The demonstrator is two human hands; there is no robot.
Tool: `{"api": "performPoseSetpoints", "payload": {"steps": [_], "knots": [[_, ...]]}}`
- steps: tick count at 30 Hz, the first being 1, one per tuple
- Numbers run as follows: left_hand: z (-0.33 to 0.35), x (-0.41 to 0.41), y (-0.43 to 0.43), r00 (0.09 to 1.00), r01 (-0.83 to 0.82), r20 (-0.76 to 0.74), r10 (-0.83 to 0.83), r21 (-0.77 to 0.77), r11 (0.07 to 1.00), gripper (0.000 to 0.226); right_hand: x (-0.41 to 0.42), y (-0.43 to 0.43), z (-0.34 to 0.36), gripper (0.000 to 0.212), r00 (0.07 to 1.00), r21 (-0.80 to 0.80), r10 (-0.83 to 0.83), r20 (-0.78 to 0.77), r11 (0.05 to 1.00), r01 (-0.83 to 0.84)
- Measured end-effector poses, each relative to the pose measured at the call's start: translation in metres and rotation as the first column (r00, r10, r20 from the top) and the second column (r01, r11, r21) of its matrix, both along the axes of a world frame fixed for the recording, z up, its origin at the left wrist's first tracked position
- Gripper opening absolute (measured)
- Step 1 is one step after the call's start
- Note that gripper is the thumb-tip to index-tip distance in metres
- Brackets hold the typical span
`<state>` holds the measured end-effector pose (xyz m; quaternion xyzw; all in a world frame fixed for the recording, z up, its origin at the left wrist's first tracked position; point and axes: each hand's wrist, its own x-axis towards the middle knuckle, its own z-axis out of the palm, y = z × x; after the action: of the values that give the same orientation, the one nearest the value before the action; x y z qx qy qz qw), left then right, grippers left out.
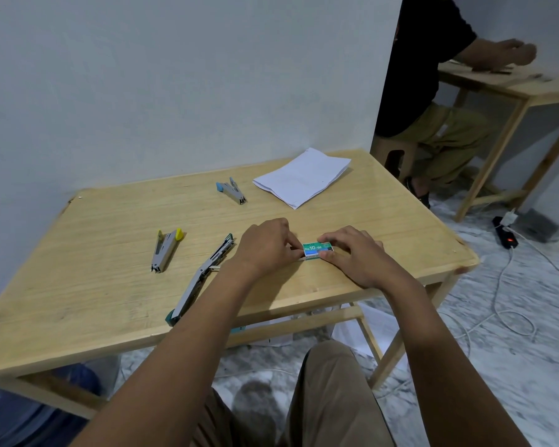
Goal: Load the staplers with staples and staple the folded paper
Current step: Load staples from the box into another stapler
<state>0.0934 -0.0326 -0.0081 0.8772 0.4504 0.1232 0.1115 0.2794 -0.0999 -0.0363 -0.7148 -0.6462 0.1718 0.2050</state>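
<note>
A small green staple box [316,250] lies on the wooden table [94,285] near its front edge. My left hand [265,245] pinches the box's left end and my right hand [355,253] grips its right end. A green stapler [200,279] lies swung fully open, flat on the table, just left of my left wrist. Further left lies a yellow stapler [165,250], and a blue stapler [232,189] sits toward the back. The folded white paper [302,177] rests at the back right of the table.
Another person [426,91] sits at a second wooden table [513,88] to the right. A power strip [505,235] with cables lies on the floor at right. A blue water bottle [23,414] stands under the table's left side.
</note>
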Motion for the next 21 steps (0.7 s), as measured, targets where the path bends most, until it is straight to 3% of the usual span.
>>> {"api": "performPoseSetpoints", "payload": {"steps": [5, 12, 17, 21], "knots": [[0.002, -0.001, 0.0, 0.998, 0.041, -0.048, -0.039, 0.056, 0.998, 0.022, -0.001, 0.0, 0.0, 0.032, 1.0, -0.001, 0.002, -0.007, 1.0, -0.002], [0.002, -0.006, 0.004, 0.998, 0.057, -0.014, -0.058, -0.022, 0.998, 0.015, 0.0, -0.001, 0.001, 0.031, 1.0, -0.002, 0.003, -0.018, 1.0, -0.003], [0.001, -0.023, 0.009, 0.977, 0.046, 0.212, 0.001, -0.219, 0.975, 0.003, 0.001, 0.0, 0.001, 0.032, 1.0, -0.006, -0.002, -0.031, 1.0, 0.002], [-0.002, -0.034, 0.002, 0.887, 0.034, 0.445, 0.124, -0.331, 0.943, 0.012, 0.0, 0.0, 0.001, 0.032, 1.0, -0.009, -0.003, -0.031, 1.0, 0.003]]}}
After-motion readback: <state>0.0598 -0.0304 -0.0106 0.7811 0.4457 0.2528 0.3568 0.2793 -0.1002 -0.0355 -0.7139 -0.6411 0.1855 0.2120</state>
